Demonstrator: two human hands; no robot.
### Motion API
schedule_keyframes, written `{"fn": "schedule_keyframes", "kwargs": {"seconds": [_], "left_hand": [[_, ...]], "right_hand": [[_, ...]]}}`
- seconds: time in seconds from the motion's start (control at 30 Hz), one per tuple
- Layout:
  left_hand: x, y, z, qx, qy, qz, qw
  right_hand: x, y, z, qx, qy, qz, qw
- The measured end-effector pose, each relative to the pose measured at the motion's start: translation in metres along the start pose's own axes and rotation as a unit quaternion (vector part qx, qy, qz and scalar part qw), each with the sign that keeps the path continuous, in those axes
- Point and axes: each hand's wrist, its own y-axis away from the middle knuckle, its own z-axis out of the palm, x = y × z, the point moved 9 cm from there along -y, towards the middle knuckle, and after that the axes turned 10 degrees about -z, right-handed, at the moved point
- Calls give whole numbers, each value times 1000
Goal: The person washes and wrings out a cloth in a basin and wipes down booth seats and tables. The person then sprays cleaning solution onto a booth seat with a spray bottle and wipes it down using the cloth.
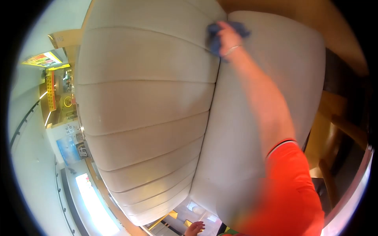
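My right hand presses a crumpled blue cloth into the seam between the backrest and the seat of a padded bench; fingers and cloth are smeared by motion. The beige backrest, with stitched lines across it, fills the middle of the sideways-tilted view. To its right lies the smooth seat cushion. My right arm, in a red short sleeve, reaches over this cushion. Low at the bottom edge shows what looks like my left hand, fingers loosely bent and slightly apart, with nothing visible in it.
Wooden chair parts stand beside the seat at the right. Beyond the backrest, at the left, are a bright panel, a blue wall picture and a lit menu sign. A grey blur covers part of the lower middle.
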Motion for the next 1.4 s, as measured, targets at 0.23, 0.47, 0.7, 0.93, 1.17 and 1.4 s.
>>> {"fn": "schedule_keyframes", "kwargs": {"seconds": [0.23,0.47,0.7,0.93,1.17,1.4], "left_hand": [[-1,-15,9,28,-134,6,991],[16,15,18,-3,-93,66,993],[-41,6,-8,10,-96,-19,995],[-50,-19,-10,31,-164,15,986],[-16,-8,3,-22,7,147,989],[-136,-63,-42,28,-160,60,985]], "right_hand": [[-87,355,174,-451,-78,-319,830],[-85,443,256,-612,73,-576,536],[-197,75,236,-235,331,-378,832],[-135,429,323,-543,226,-309,748],[-119,464,309,-724,370,-255,524],[-197,287,285,-323,193,-498,781]]}}
